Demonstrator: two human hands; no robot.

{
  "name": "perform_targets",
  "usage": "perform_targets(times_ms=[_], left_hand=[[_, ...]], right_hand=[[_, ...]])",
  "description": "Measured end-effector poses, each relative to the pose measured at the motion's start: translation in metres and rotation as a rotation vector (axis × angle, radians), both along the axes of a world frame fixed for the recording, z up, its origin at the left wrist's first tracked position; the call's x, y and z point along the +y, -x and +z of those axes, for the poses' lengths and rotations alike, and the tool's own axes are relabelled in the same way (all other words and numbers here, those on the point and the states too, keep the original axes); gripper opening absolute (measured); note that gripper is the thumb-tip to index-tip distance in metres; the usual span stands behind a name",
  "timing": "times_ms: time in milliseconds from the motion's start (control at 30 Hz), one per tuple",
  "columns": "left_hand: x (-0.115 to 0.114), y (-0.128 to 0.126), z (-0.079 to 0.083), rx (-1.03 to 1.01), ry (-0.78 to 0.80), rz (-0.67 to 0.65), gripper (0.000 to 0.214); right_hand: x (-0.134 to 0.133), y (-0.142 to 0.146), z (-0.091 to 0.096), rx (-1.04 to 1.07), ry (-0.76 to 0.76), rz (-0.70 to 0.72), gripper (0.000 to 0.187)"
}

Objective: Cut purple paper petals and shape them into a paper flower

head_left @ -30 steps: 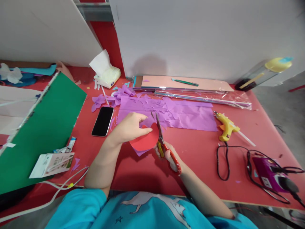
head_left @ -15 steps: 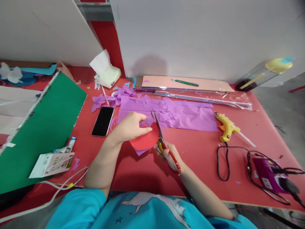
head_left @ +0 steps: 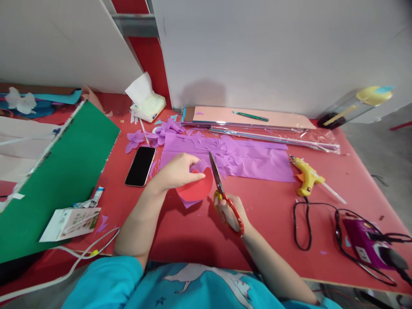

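Observation:
My left hand pinches a rounded piece of red paper between thumb and fingers. Purple paper pokes out beneath the red piece. In my right hand is a pair of scissors with red and yellow handles; the blades look closed and point away from me, just right of the red paper and apart from it. Beyond both hands lies a wide strip of purple crepe paper, with cut purple pieces heaped on its left half.
A phone and a tissue pack lie left of the purple strip. On the right are a yellow glue gun, its looping black cord and a purple power box. A green board leans at left.
The scissor blades, open around the red paper's right edge before, have closed and moved slightly right, off the paper. My left hand keeps its hold.

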State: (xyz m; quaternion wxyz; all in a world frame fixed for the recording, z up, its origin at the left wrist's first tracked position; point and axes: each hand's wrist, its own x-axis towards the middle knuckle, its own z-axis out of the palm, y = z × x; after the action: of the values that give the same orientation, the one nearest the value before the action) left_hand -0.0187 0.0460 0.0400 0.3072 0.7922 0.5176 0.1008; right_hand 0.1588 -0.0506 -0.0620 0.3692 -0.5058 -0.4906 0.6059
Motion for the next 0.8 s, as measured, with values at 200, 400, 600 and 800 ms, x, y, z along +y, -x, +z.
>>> perform_targets(times_ms=[200, 400, 600, 800], left_hand=[[-0.004, -0.003, -0.004, 0.052, 0.023, -0.247, 0.020], [-0.018, -0.018, -0.008, 0.086, 0.074, -0.404, 0.028], [-0.025, -0.034, -0.013, 0.083, 0.118, -0.460, 0.026], [-0.022, -0.034, -0.017, 0.063, 0.104, -0.455, 0.024]], right_hand=[[0.002, 0.003, -0.010, 0.146, -0.006, -0.141, 0.035], [0.002, 0.002, -0.012, 0.272, -0.046, -0.185, 0.035], [0.002, -0.002, -0.001, -0.031, -0.016, -0.201, 0.029], [0.003, -0.002, -0.005, -0.050, -0.041, -0.250, 0.031]])
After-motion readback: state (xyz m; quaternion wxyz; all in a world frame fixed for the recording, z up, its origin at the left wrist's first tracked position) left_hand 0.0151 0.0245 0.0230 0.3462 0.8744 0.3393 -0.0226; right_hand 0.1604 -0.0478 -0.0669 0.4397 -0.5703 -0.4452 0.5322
